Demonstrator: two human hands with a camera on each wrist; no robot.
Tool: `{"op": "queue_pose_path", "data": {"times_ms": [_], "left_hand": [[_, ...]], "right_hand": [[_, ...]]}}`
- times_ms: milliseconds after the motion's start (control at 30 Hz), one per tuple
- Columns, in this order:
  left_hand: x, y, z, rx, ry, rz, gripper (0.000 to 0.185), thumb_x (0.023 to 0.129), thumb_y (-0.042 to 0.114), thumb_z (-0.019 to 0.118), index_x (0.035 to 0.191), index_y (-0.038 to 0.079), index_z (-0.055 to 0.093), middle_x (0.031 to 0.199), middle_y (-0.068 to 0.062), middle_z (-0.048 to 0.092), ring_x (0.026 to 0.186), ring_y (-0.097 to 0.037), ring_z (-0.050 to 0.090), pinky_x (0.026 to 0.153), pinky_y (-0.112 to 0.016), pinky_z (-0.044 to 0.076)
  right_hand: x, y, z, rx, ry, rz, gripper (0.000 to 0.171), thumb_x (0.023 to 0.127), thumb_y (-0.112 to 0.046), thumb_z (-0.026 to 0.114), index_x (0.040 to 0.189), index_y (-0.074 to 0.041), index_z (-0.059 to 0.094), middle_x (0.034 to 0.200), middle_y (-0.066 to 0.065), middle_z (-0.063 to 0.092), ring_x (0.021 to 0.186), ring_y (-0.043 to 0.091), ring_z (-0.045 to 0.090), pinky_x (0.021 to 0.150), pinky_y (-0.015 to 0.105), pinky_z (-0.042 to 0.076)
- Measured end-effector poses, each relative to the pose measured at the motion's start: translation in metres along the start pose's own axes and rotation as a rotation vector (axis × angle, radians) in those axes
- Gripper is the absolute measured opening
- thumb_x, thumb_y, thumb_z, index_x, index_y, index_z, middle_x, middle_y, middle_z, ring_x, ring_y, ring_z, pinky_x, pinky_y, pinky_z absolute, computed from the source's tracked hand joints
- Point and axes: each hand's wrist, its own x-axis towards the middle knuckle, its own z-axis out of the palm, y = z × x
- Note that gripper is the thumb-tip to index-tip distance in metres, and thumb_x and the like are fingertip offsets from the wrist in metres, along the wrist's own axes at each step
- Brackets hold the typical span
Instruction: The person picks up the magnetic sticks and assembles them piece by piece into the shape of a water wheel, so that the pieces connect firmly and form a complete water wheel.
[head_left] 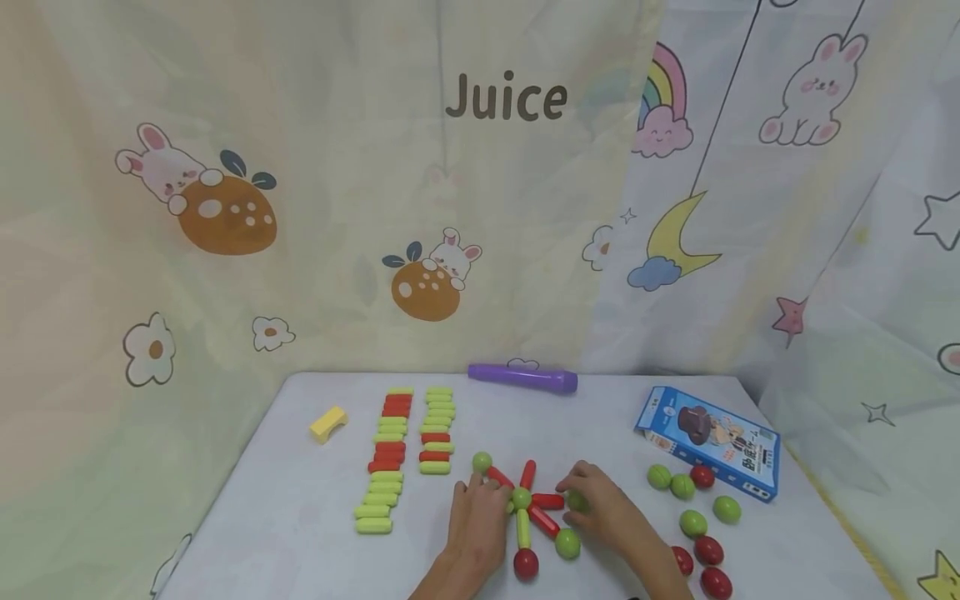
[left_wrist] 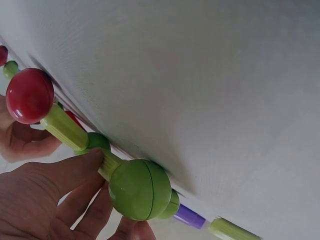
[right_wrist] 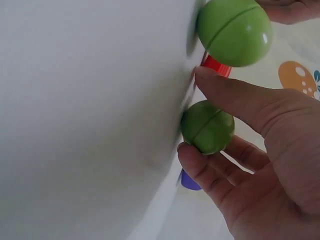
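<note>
Table bearing one stick-and-ball star.
Blue box: right of star, farther back. Left hand: at star's left, fingers pinching a yellow-green stick. Right hand: at star's right, fingers curled round a green ball. Loose sticks: left of star.

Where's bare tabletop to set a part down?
Bare: between the purple tube, shorter stick column, star build and blue box; also in front of the yellow block, left of the longer stick column. Crowded: the star build, flanked by left hand and right hand, and loose balls in front of the box.
</note>
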Motion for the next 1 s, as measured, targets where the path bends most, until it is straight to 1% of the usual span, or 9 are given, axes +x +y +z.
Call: {"op": "queue_pose_path", "data": {"times_ms": [200, 333, 433, 633, 767, 833, 900, 1000], "left_hand": [[0.000, 0.001, 0.002, -0.006, -0.002, -0.011, 0.023, 0.091, 0.020, 0.089, 0.112, 0.014, 0.083, 0.098, 0.000, 0.078, 0.085, -0.015, 0.048, 0.077, -0.034, 0.045], [-0.002, 0.002, 0.002, 0.012, 0.058, 0.007, 0.021, 0.087, 0.015, 0.091, 0.107, 0.014, 0.084, 0.092, 0.002, 0.077, 0.081, -0.014, 0.046, 0.072, -0.032, 0.040], [-0.005, 0.002, 0.002, 0.020, 0.084, 0.018, 0.020, 0.085, 0.013, 0.091, 0.104, 0.015, 0.084, 0.088, 0.003, 0.075, 0.078, -0.013, 0.043, 0.069, -0.031, 0.036], [-0.003, 0.002, 0.002, 0.016, 0.056, 0.010, 0.018, 0.088, 0.015, 0.090, 0.105, 0.015, 0.084, 0.087, 0.004, 0.073, 0.078, -0.013, 0.042, 0.070, -0.031, 0.037], [-0.002, 0.002, 0.004, 0.014, 0.039, 0.003, 0.018, 0.089, 0.015, 0.090, 0.106, 0.014, 0.083, 0.089, 0.003, 0.073, 0.080, -0.014, 0.045, 0.072, -0.033, 0.040], [-0.002, 0.002, 0.005, 0.020, 0.031, 0.001, 0.020, 0.089, 0.015, 0.089, 0.107, 0.013, 0.083, 0.091, 0.001, 0.073, 0.082, -0.015, 0.047, 0.075, -0.034, 0.044], [-0.002, 0.003, 0.006, 0.030, 0.029, 0.002, 0.021, 0.088, 0.014, 0.089, 0.108, 0.013, 0.082, 0.092, 0.000, 0.073, 0.083, -0.015, 0.049, 0.077, -0.035, 0.046], [0.000, 0.002, 0.006, 0.028, 0.022, 0.009, 0.023, 0.088, 0.014, 0.090, 0.109, 0.012, 0.081, 0.094, -0.001, 0.073, 0.085, -0.016, 0.050, 0.079, -0.037, 0.049]], "right_hand": [[0.004, -0.002, 0.006, -0.009, 0.016, -0.036, 0.021, 0.086, -0.009, 0.090, 0.103, -0.017, 0.081, 0.102, -0.005, 0.062, 0.096, 0.016, 0.061, 0.093, 0.045, 0.061], [0.005, -0.002, 0.007, -0.016, 0.039, -0.045, 0.019, 0.087, -0.008, 0.089, 0.100, -0.018, 0.079, 0.101, -0.006, 0.063, 0.096, 0.015, 0.061, 0.094, 0.043, 0.061], [0.006, -0.001, 0.008, 0.001, 0.051, -0.056, 0.020, 0.088, -0.008, 0.088, 0.101, -0.018, 0.077, 0.101, -0.006, 0.064, 0.098, 0.016, 0.061, 0.096, 0.044, 0.060], [0.005, 0.001, 0.007, 0.045, 0.052, -0.072, 0.020, 0.090, -0.008, 0.087, 0.103, -0.017, 0.076, 0.103, -0.006, 0.066, 0.100, 0.018, 0.062, 0.098, 0.048, 0.059], [0.003, 0.001, 0.006, 0.032, 0.055, -0.091, 0.022, 0.088, -0.011, 0.089, 0.106, -0.017, 0.077, 0.104, -0.007, 0.067, 0.101, 0.017, 0.063, 0.098, 0.047, 0.059], [0.001, 0.001, 0.004, 0.018, 0.070, -0.092, 0.025, 0.088, -0.016, 0.090, 0.109, -0.016, 0.077, 0.106, -0.007, 0.069, 0.102, 0.018, 0.064, 0.097, 0.047, 0.059], [-0.004, 0.002, 0.000, 0.029, 0.093, -0.060, 0.028, 0.089, -0.021, 0.089, 0.114, -0.017, 0.077, 0.111, -0.006, 0.070, 0.109, 0.021, 0.066, 0.101, 0.050, 0.057], [-0.012, 0.009, -0.012, 0.036, 0.157, -0.001, 0.029, 0.094, -0.026, 0.086, 0.120, -0.019, 0.077, 0.119, -0.005, 0.071, 0.121, 0.027, 0.066, 0.107, 0.055, 0.054]]}}
